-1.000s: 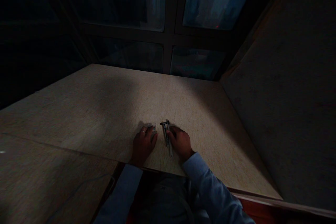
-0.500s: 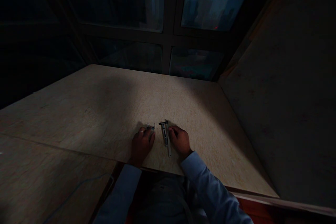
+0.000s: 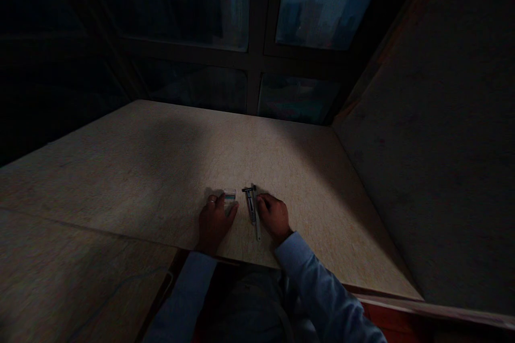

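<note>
A razor with a dark T-shaped head lies on the table between my hands. Close along its right side is a slim, light-handled toothbrush, dark at its head end. My left hand, with a ring on one finger, rests with thumb and fingers apart. Its fingertips are at the near left edge of a small clear plastic case with a blue-green strip inside. My right hand is closed, fingers curled and thumb pressed in, just right of the toothbrush. Whether anything is inside its fingers is hidden.
The pale stone-patterned tabletop runs back to dark-framed windows. A wall borders it on the right. At lower left a thin cable lies across a lower surface. The light is dim.
My left hand has drawn back slightly to the left and its thumb and fingers have spread, so more of the clear case shows. My right hand stays beside the toothbrush.
</note>
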The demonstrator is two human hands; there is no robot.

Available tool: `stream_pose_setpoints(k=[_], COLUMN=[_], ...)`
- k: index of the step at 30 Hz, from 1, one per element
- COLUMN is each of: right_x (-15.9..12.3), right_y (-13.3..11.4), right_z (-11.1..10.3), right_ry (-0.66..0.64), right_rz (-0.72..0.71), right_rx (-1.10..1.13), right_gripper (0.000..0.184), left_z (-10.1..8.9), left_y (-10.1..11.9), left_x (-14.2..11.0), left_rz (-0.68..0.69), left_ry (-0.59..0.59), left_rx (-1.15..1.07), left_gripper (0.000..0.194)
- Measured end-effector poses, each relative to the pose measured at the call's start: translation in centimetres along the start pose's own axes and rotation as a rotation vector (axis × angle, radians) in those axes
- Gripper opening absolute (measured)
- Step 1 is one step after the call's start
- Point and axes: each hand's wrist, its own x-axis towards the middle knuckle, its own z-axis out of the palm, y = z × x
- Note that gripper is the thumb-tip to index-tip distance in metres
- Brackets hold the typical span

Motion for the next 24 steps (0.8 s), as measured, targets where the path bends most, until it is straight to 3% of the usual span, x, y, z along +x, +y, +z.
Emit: stream_pose_setpoints(k=[7, 12, 14, 21, 24], right_x=[0.0, -0.2, -0.2, -0.3, -0.2], right_y=[-0.2, 0.4, 0.7, 1.1, 1.4], right_z=[-0.2, -0.1, 0.0, -0.1, 0.0], right_ry=[0.009, 0.035, 0.043, 0.075, 0.085], right_rz=[-0.012, -0.015, -0.021, -0.038, -0.028], right_rx=[0.042, 0.16, 0.231, 0.43, 0.465], right_gripper=[0.036, 0.035, 0.035, 0.034, 0.034], left_z=[-0.4, -1.5, -1.8, -2.9, -3.2], left_y=[0.0, 0.7, 1.5, 6.0, 7.3], left_x=[0.0, -1.1, -1.6, -0.1, 1.2], left_rz=[-0.023, -0.127, -0.142, -0.199, -0.21], left_ry=[0.023, 0.129, 0.117, -0.29, -0.372], left_rx=[-0.014, -0.217, -0.294, -0.227, -0.146], left_gripper=[0.056, 0.039, 0.034, 0.035, 0.035])
